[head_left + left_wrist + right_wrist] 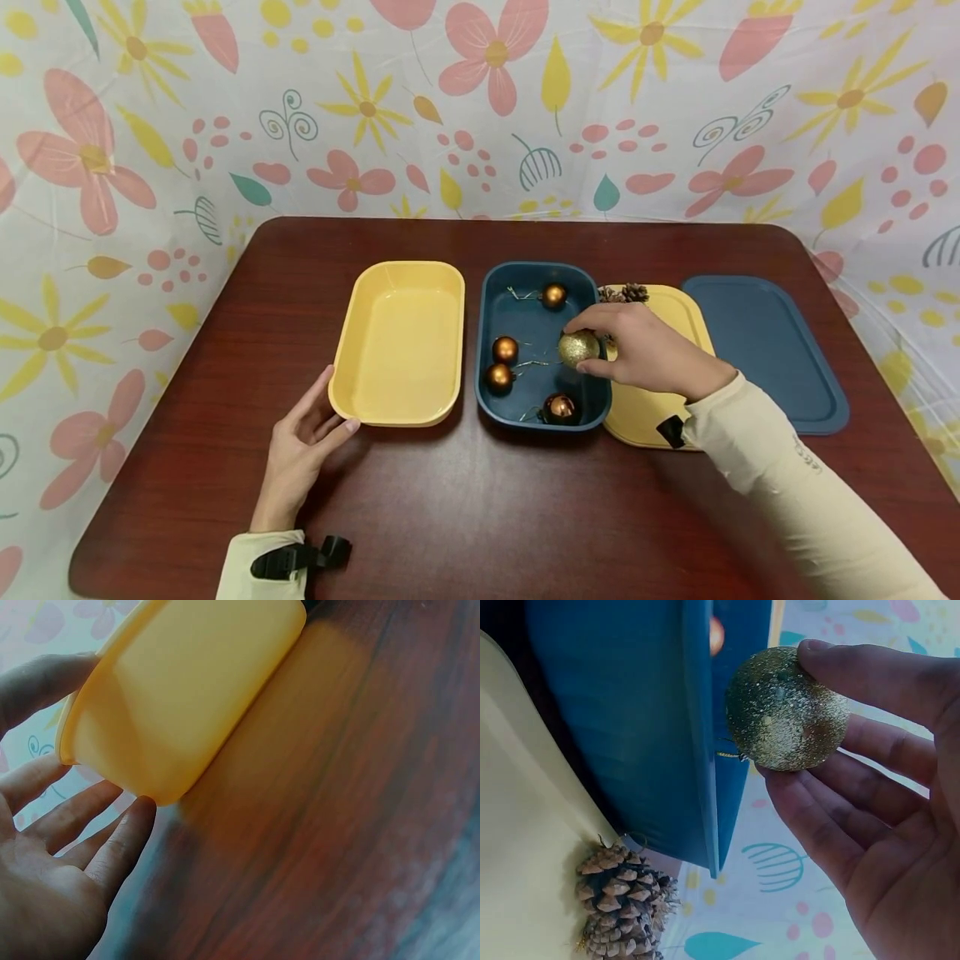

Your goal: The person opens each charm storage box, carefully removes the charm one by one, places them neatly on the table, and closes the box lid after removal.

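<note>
A gold glitter Christmas ball point(578, 348) with a hanging string is pinched between the thumb and fingers of my right hand point(645, 354), over the right side of the blue container point(482, 333). In the right wrist view, the glitter ball point(787, 709) is beside the blue rim. Several copper-coloured balls lie inside, among them a shiny copper ball point(559, 408) at the near end and a smaller copper ball point(553, 296) at the far end. My left hand point(300, 450) touches the near left corner of the yellow container point(401, 342), its fingers spread and fairly straight.
Right of the blue container lies a yellow lid point(652, 417), partly under my right hand, with pine cones point(634, 292) at its far edge. A blue lid point(772, 358) lies farther right. The dark wooden table point(480, 517) meets a flower-patterned cloth point(480, 150) behind.
</note>
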### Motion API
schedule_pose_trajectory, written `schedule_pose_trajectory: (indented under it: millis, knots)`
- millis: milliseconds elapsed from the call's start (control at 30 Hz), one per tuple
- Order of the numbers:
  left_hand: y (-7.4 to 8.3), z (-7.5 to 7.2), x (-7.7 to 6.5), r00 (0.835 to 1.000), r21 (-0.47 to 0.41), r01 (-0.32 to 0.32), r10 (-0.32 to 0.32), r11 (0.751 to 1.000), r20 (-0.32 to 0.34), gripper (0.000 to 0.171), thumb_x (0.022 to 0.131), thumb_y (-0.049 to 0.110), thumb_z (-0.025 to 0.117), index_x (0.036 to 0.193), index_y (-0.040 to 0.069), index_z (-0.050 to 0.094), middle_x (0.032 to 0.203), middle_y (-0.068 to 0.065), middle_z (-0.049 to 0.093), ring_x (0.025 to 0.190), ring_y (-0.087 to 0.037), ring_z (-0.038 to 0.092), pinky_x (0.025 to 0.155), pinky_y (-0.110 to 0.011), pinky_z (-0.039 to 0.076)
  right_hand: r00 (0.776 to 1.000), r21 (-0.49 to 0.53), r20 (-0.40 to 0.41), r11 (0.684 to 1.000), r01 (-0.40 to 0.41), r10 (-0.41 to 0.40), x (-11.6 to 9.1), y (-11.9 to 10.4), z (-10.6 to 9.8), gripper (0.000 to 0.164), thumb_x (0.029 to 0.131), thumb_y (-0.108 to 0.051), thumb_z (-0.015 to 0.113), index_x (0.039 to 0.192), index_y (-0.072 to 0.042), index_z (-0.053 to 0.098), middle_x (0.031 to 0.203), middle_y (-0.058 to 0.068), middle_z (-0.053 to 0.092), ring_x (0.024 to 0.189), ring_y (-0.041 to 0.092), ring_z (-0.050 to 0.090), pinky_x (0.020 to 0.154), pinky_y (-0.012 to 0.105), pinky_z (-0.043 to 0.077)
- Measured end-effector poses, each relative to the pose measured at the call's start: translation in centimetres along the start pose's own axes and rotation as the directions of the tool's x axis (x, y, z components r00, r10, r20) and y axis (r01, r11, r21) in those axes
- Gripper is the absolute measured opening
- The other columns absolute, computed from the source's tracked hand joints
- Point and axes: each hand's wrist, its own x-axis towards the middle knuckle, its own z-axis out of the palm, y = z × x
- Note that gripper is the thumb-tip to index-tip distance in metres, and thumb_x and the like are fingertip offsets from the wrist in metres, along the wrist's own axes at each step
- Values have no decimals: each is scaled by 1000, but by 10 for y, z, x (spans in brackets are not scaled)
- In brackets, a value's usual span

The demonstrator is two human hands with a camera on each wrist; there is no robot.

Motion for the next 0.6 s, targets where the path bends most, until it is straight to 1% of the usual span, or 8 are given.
schedule_pose_trajectory:
  millis: [200,400,500,600]
  knots:
    - [1,0,-1,1000,-10,0,0,1000,-2,79,87,-6,72,156,15,39,160,-6,42,128,2,56,98,-14,52,998,37,-67,999,-19,21,-4,3,-2,41,78,-17,87,116,-14,73,109,-2,74,87,8,64,74,37,58]
    - [1,0,0,1000,5,4,-4,1000,0,79,88,-4,72,156,17,39,160,-6,41,129,2,56,100,-14,51,986,50,-156,998,-43,51,-9,7,-5,43,76,-16,88,116,-14,73,104,-2,74,83,8,66,72,37,59]
    - [1,1,0,1000,8,7,-7,1000,1,79,88,-4,72,156,17,39,161,-7,41,129,2,56,99,-14,50,981,66,-184,996,-54,65,-12,9,-7,44,75,-16,89,116,-13,72,104,-1,74,85,9,68,74,33,59]
    - [1,1,0,1000,2,9,-9,1000,-4,79,87,-5,73,155,17,40,160,-8,41,128,2,56,99,-14,51,975,91,-203,993,-71,88,-14,11,-10,45,75,-16,89,117,-14,72,104,-2,74,85,9,70,75,24,58]
